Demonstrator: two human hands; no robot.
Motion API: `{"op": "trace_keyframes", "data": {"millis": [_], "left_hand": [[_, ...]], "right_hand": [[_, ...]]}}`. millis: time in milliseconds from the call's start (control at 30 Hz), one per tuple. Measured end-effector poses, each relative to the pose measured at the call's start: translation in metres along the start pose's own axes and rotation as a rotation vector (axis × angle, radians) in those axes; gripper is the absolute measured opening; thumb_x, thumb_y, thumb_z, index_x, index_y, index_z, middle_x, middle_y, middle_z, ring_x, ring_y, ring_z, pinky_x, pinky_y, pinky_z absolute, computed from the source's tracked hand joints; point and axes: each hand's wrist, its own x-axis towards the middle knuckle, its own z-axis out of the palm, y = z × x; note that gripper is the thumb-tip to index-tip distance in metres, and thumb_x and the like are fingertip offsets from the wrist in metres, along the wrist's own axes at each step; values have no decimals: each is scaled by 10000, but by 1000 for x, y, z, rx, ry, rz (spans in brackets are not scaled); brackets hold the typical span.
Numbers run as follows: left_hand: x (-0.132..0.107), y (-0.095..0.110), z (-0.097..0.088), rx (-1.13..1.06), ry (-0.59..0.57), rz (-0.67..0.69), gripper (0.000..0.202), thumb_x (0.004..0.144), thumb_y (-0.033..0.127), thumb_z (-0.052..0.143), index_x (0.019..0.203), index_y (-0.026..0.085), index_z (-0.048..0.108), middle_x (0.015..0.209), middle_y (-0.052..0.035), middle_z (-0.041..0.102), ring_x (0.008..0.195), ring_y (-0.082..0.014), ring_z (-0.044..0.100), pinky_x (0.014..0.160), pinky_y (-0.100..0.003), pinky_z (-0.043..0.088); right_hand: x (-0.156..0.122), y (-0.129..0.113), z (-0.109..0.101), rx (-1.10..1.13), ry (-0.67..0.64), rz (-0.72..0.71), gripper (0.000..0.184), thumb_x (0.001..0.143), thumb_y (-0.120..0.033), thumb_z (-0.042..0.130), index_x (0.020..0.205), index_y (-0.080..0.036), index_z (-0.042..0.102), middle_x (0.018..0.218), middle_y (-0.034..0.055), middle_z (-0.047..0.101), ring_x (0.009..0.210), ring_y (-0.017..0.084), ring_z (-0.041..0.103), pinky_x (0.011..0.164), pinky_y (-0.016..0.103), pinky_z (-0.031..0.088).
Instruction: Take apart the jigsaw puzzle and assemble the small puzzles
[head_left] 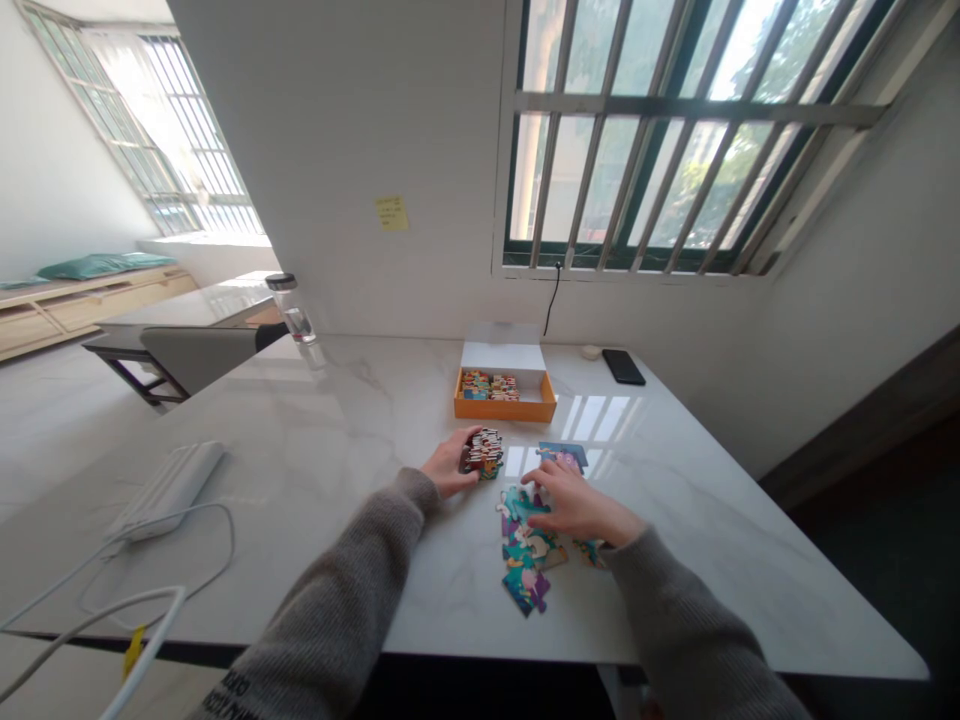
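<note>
My left hand (451,464) curls around a stack of jigsaw puzzle pieces (484,452), thumb on the near side and fingers on the far side. To its right, my right hand (576,500) reaches in over several colourful puzzle pieces (529,545) in teal, purple and white, which lie in a rough column. Its thumb and fingers are apart, with nothing visible between them. Just beyond that hand lies a blue and pink section of puzzle (564,456). More pieces (589,552) are partly covered by the right wrist.
An orange box (504,410) with its white lid raised holds more pieces behind my hands. A black phone (623,367) lies at the back right. At the left are a white power strip (176,490) with cables and a clear bottle (298,318) by the wall.
</note>
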Motion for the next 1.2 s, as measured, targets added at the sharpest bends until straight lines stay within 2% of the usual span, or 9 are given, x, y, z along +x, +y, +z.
{"op": "trace_keyframes", "data": {"millis": [67, 133, 300, 433, 600, 800, 1033, 1100, 1200], "left_hand": [[0, 0, 0, 3, -4, -2, 810, 672, 127, 686, 1419, 177, 376, 1342, -137, 537, 1217, -302, 559, 1078, -463, 437], [0, 0, 1, -2, -8, -3, 814, 669, 120, 684, 1420, 178, 375, 1352, -139, 532, 1223, -303, 556, 1076, -461, 440], [1, 0, 1, -8, -1, -5, 810, 666, 118, 685, 1414, 183, 382, 1347, -131, 537, 1215, -297, 563, 1076, -460, 440], [1, 0, 1, 30, -4, -7, 802, 674, 138, 677, 1417, 182, 379, 1341, -130, 535, 1217, -293, 560, 1083, -461, 432], [1, 0, 1, 65, 4, -10, 815, 663, 148, 687, 1419, 175, 382, 1329, -136, 540, 1206, -301, 561, 1084, -464, 425], [2, -5, 1, 65, -14, -11, 809, 690, 196, 669, 1438, 163, 361, 1358, -145, 521, 1242, -320, 528, 1102, -482, 399], [3, -12, -5, -22, -76, -48, 848, 770, 425, 673, 1485, 188, 285, 1445, -140, 457, 1317, -335, 461, 1112, -502, 375], [3, -10, -5, -3, -67, -51, 953, 721, 482, 728, 1493, 176, 261, 1449, -156, 447, 1309, -344, 466, 1113, -505, 370], [3, -6, -2, 89, -38, -30, 1023, 655, 465, 793, 1484, 160, 277, 1432, -176, 459, 1294, -360, 475, 1110, -512, 366]], "right_hand": [[-5, -1, 2, 22, -34, -30, 616, 714, -367, 775, 1271, -241, 544, 1126, 81, 538, 1101, 287, 496, 994, 435, 372], [-8, -4, 2, 49, -50, -55, 645, 712, -344, 778, 1292, -233, 519, 1119, 78, 526, 1077, 270, 503, 970, 405, 398], [-8, -10, -5, 56, 28, -63, 261, 763, -205, 700, 985, -201, 563, 1043, 61, 529, 977, 224, 513, 864, 337, 433], [-7, -13, -5, 138, 76, -119, 128, 838, -120, 563, 924, -203, 519, 963, 36, 561, 855, 174, 534, 772, 289, 425], [-7, -15, -9, 328, 118, -90, 23, 899, -214, 535, 883, -206, 520, 809, -1, 581, 730, 148, 522, 675, 265, 407], [14, -16, -20, 462, 229, -48, 144, 910, -327, 554, 845, -207, 508, 707, -43, 522, 620, 116, 469, 591, 236, 385], [45, -32, -6, 188, 380, -206, 20, 910, -191, 556, 908, -210, 559, 909, 18, 570, 756, 148, 538, 702, 257, 420], [49, -37, 0, 142, 391, -227, 32, 927, -196, 538, 918, -214, 563, 945, 31, 562, 795, 158, 549, 732, 264, 426], [53, -41, 5, 173, 394, -237, 60, 943, -216, 513, 918, -216, 568, 958, 38, 561, 837, 169, 554, 772, 276, 432]]}}
